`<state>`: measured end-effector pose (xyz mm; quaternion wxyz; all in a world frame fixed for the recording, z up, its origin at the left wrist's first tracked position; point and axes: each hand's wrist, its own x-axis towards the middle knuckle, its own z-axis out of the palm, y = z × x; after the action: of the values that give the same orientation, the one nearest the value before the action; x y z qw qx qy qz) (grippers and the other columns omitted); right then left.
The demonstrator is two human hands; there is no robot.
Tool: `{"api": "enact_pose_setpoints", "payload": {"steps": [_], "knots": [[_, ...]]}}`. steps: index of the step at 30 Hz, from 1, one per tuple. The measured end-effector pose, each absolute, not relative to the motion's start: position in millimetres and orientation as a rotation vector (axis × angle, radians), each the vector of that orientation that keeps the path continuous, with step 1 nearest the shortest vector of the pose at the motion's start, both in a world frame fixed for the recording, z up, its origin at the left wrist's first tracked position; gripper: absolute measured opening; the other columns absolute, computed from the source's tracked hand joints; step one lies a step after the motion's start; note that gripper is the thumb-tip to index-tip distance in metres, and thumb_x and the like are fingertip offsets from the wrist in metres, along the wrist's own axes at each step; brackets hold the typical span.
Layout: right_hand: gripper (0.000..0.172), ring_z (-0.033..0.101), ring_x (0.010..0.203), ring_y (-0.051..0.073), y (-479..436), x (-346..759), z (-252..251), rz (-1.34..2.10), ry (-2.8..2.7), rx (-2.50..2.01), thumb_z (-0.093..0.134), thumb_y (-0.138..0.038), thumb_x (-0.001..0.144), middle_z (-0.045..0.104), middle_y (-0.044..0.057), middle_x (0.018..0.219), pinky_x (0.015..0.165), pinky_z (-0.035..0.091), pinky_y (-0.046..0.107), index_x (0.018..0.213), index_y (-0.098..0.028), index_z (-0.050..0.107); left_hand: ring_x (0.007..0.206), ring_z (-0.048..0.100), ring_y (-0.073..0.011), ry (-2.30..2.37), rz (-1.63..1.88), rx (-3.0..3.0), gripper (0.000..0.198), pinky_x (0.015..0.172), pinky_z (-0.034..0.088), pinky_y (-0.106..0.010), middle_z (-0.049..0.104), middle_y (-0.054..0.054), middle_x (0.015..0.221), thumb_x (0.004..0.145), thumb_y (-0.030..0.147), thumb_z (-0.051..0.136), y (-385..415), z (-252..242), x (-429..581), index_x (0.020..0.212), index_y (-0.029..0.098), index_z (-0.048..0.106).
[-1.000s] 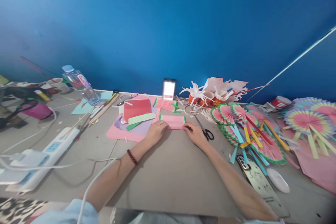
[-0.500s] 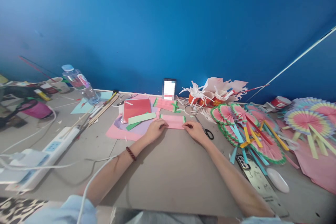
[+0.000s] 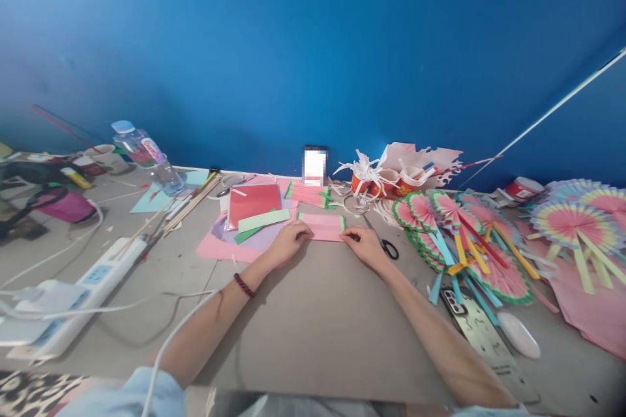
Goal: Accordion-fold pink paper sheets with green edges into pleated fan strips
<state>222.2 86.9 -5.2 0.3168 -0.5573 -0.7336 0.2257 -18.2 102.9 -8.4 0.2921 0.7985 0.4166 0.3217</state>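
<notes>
A pink paper strip with green ends (image 3: 327,228) lies on the grey table between my two hands. Its near left corner is pinched by my left hand (image 3: 293,239), which wears a dark beaded bracelet. My right hand (image 3: 362,244) grips the near right corner, thumb and fingertips together. Just behind the strip lies a pleated pink paper with green edges (image 3: 308,193). Left of it are a red paper packet (image 3: 254,204) and a pale green strip (image 3: 265,219) over pink and lilac sheets. Black-handled scissors (image 3: 390,249) rest beside my right hand.
Folded paper fans (image 3: 499,270) crowd the right side, near a phone (image 3: 482,339) and a white mouse-shaped object (image 3: 519,335). On the left are a power strip (image 3: 81,300) with white cables, wooden sticks (image 3: 193,203) and a water bottle (image 3: 149,158). Paper cups (image 3: 386,182) stand by the blue wall.
Both hands keep hold of the paper strip's near corners, almost unmoved. The view has shifted very slightly.
</notes>
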Motion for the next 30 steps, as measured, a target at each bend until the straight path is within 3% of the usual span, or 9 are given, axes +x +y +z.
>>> {"api": "enact_pose_setpoints", "payload": {"steps": [30], "knots": [[0.009, 0.056, 0.067, 0.015, 92.9, 217.5, -17.5, 0.601, -1.915, -1.468, 0.052, -0.019, 0.072, 0.063, 0.003, 0.072, 0.067, 0.043, 0.027, 0.067, -0.017, 0.060, 0.083, 0.058, -0.0159, 1.155, 0.818, 2.206, 0.019, 0.078, 0.044, -0.029, 0.066, -0.003, 0.084, 0.081, 0.014, 0.048, 109.5, -13.5, -18.9, 0.078, 0.020, 0.066]]}}
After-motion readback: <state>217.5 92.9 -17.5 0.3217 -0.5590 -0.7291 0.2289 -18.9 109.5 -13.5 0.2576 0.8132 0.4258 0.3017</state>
